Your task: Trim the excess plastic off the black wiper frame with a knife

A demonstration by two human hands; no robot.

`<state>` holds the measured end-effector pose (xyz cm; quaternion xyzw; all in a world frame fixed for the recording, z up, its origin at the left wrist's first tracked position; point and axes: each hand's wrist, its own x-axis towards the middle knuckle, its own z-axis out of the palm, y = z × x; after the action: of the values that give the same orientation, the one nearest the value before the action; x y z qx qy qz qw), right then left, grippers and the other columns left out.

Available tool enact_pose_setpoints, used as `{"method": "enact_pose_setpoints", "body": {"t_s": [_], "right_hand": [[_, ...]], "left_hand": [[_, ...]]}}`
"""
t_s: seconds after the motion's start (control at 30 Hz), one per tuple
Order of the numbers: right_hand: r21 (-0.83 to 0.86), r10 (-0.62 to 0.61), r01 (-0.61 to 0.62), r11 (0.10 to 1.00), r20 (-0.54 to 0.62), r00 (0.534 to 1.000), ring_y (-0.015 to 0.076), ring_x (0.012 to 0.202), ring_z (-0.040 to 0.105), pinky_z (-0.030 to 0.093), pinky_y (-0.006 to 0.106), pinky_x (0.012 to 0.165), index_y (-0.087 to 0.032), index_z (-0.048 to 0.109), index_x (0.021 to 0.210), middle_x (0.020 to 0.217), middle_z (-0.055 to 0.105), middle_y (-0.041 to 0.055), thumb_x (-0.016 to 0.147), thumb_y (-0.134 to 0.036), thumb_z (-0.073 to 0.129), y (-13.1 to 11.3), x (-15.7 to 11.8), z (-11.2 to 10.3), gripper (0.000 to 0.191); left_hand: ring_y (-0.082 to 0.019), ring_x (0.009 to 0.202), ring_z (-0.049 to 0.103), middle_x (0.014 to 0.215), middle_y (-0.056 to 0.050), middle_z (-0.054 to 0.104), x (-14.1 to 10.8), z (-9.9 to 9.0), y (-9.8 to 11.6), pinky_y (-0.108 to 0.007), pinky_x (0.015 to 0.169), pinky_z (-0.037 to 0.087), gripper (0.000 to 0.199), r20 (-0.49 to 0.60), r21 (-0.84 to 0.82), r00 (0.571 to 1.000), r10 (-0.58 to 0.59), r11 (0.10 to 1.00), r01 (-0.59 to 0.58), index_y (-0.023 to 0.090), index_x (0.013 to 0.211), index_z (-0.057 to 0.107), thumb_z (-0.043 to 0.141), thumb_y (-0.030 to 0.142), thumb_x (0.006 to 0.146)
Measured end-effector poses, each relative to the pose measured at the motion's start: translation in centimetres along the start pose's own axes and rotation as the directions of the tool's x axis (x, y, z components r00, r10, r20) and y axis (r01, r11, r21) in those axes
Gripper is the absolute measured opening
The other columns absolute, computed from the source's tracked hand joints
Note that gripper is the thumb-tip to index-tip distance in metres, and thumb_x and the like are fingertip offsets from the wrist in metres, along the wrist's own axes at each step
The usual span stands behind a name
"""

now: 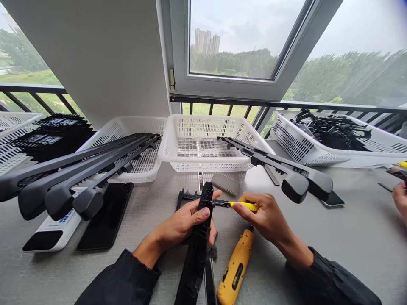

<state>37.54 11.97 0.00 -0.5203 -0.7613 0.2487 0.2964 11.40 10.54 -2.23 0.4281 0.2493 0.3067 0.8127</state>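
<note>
Lower centre: my left hand (184, 221) clamps black strip (196, 254), right hand (266, 215) pinches yellow-handled tool (253, 207) (tip at strip's upper end). Likely trimming; next stroke calls for steady strip.

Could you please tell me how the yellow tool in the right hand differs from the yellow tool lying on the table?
The hand-held tool is slim, whereas the tabletop tool is much thicker. The hand-held tool is gripped by the right hand, its tip at the black part; the tabletop tool rests on the table, ungripped. Both have yellow bodies.
</note>
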Motion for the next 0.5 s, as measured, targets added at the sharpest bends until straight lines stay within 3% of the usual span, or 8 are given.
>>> {"method": "enact_pose_setpoints", "body": {"t_s": [0.5], "right_hand": [[-0.021,-0.015,0.015,1.0,-0.015,1.0,0.0108,0.052,0.041,0.031,0.025,0.053,-0.019,0.061,0.063,0.056,0.047,-0.0039,0.099,-0.059,0.063,0.02,-0.03,-0.18,0.054]], "left_hand": [[-0.018,0.064,0.064,0.072,-0.004,0.075,-0.07,0.35,0.25,-0.027,0.063,0.047,0.104,-0.009,-0.014,1.0,0.007,1.0,-0.007,0.011,0.175,0.02,0.07,0.061,0.099]]}}
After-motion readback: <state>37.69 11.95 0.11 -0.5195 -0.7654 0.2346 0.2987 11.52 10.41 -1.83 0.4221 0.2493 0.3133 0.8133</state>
